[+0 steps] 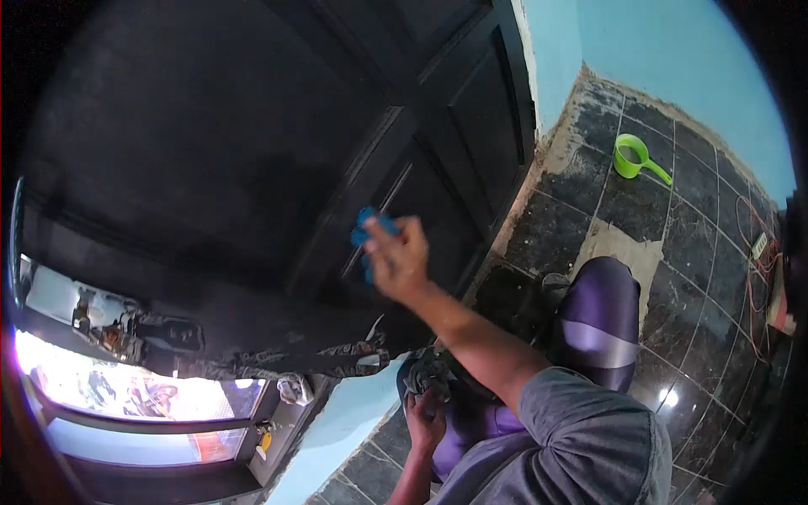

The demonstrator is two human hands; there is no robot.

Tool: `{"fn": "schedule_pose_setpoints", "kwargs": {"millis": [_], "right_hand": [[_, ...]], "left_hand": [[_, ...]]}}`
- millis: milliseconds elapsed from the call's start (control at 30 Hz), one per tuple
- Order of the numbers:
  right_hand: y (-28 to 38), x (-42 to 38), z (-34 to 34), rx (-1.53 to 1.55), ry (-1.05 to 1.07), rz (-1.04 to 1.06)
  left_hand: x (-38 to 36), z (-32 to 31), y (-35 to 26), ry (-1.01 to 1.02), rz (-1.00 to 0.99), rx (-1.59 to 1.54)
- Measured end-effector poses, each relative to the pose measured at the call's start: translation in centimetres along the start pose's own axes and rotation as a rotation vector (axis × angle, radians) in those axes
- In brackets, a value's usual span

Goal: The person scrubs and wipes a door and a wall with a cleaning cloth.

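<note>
My right hand is closed around a blue sponge, and its soft, uneven edges show past my fingers. The sponge is against the raised panel moulding of a large dark door; slight blur covers the hand. Lower down, close to my lap, my left hand grips a crumpled dark grey cloth. Part of that cloth hangs over my fingers. A metal lock and latch sit along the door's edge, to the left of both hands.
On the black tiled floor stands a green dipper with a long handle. A power strip with tangled orange cord lies at the far right. Light blue walls border the floor. A bright opening shows at lower left, near a yellow-tagged key.
</note>
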State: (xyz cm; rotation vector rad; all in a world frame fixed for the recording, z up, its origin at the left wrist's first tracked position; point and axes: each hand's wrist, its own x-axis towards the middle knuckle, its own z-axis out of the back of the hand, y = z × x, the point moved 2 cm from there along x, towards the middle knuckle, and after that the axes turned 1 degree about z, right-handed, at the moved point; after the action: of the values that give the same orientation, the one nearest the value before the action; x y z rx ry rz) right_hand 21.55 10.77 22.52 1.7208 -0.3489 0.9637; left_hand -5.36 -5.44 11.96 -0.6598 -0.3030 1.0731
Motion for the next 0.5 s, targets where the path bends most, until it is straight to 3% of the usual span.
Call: {"fn": "schedule_pose_setpoints", "kwargs": {"millis": [67,133,200,233,300,333,367,400,433,500], "right_hand": [[-5.7,-0.2,1.3,-0.122,-0.213,-0.157],[-12.5,-3.7,2.6,-0.186,-0.371,-0.500],[-16.5,-8.1,3.6,-0.255,-0.392,-0.894],[-16.9,-8.9,3.5,-0.246,-0.408,-0.970],[-12.5,-7.1,1.5,-0.209,-0.456,-0.728],[-7.7,-3.6,1.6,-0.244,-0.281,-0.610],[-4.6,-0.9,1.1,-0.288,-0.348,-0.232],[-2.2,0.4,0.7,-0.062,-0.211,-0.372],[-2.0,0.9,0.0,-0.042,-0.246,-0.303],[-4.1,-0.9,0.4,0.139,-0.291,-0.460]], "left_hand": [[0.5,0.7,-0.7,-0.017,0.018,0.018],[0.3,0.5,0.1,-0.042,0.039,0.035],[-0.2,0.1,0.6,-0.031,0.064,0.033],[-0.2,0.1,0.8,-0.024,0.072,0.036],[0.2,-0.5,1.1,0.003,0.105,0.044],[-0.4,-0.6,1.3,0.030,0.134,0.052],[0.1,-0.4,0.5,0.090,0.143,0.060],[0.1,-0.7,0.4,0.100,0.151,0.043],[0.5,-0.9,0.4,0.105,0.153,0.028],[0.9,-1.1,0.7,0.108,0.153,0.043]]}}
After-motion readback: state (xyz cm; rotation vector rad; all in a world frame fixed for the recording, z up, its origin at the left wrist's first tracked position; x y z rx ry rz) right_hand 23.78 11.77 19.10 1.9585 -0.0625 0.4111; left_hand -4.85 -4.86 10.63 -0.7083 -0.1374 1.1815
